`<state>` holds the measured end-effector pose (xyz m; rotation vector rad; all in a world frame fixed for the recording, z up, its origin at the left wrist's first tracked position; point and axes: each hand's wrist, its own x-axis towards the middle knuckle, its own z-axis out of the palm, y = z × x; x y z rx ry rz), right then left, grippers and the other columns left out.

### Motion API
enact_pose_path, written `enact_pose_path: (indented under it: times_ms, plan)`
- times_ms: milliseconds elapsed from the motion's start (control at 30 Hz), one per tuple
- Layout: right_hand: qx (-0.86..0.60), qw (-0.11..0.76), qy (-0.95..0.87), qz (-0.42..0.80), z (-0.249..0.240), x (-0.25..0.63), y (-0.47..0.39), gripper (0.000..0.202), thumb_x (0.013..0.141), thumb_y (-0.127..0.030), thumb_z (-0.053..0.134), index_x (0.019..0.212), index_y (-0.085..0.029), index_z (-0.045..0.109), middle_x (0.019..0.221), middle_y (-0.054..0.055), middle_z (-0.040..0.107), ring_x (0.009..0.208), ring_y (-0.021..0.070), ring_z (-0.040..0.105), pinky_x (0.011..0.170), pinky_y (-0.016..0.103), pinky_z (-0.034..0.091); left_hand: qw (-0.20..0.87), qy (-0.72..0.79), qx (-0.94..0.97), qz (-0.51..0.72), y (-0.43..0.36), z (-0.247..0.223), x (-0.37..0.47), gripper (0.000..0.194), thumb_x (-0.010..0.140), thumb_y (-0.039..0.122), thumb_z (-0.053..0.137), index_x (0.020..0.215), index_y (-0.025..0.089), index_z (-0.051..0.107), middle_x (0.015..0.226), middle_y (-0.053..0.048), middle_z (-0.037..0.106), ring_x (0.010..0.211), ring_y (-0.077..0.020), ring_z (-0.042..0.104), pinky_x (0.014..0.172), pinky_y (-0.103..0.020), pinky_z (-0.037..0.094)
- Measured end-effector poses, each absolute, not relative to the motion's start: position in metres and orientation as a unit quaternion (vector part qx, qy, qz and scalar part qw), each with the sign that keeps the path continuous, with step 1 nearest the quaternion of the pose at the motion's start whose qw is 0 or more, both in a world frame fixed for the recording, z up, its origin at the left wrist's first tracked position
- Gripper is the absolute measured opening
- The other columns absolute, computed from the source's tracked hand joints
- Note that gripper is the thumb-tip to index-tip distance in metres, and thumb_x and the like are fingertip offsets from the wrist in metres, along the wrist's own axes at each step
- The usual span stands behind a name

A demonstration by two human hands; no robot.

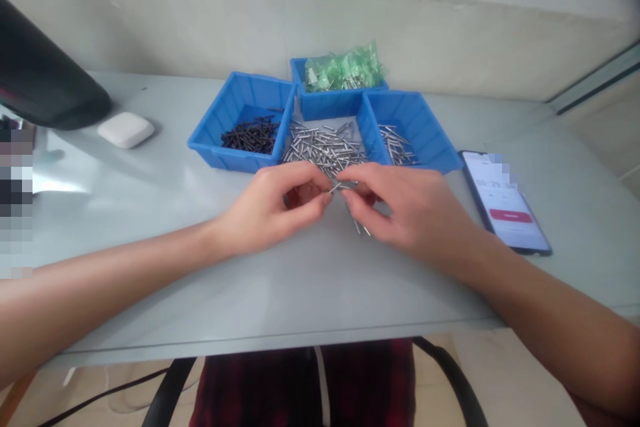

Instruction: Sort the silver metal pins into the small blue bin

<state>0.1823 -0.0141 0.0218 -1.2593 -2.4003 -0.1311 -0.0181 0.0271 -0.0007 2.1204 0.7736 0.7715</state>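
Between my two hands, just in front of a heap of silver metal pins (325,147), is a thin silver metal pin (335,188). My left hand (280,203) pinches one end of it between thumb and index finger. The pin's other end reaches the fingertips of my right hand (400,200), whose thumb and index finger are closed around it. A few more silver pins (357,223) lie on the table under the right hand. Both hands partly cover the near side of the heap.
Blue bins surround the heap: a left bin (215,133) with dark pins, a right bin (435,140) with silver pins, a back bin (327,107) with a green plastic bag (345,70). A phone (510,207) lies right; a white case (126,129) and dark cylinder (45,73) left.
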Motion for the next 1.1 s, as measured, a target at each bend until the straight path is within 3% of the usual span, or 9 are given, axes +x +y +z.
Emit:
enact_pose_path:
  times_ms: [433, 1100]
  plan:
    - [-0.422, 0.192, -0.885, -0.048, 0.0184, 0.1844, -0.0133, 0.019, 0.093, -0.025, 0.043, 0.089, -0.019, 0.061, 0.066, -0.001, 0.062, 0.061, 0.0120, 0.057, 0.056, 0.025, 0.038, 0.339, 0.311, 0.828, 0.322, 0.0286, -0.0020, -0.0176, 0.012, 0.085, 0.023, 0.056, 0.087, 0.014, 0.063, 0.068, 0.003, 0.056, 0.059, -0.0070, 0.050, 0.053, -0.016, 0.043]
    - [-0.398, 0.180, -0.897, -0.065, 0.0179, 0.1847, -0.0124, 0.025, 0.094, -0.025, 0.040, 0.086, -0.018, 0.062, 0.066, 0.000, 0.063, 0.060, 0.0113, 0.056, 0.056, 0.025, 0.037, 0.340, 0.301, 0.836, 0.308, 0.0285, -0.0004, -0.0165, 0.013, 0.086, 0.025, 0.055, 0.087, 0.014, 0.063, 0.067, 0.002, 0.057, 0.059, -0.0077, 0.052, 0.052, -0.016, 0.043]
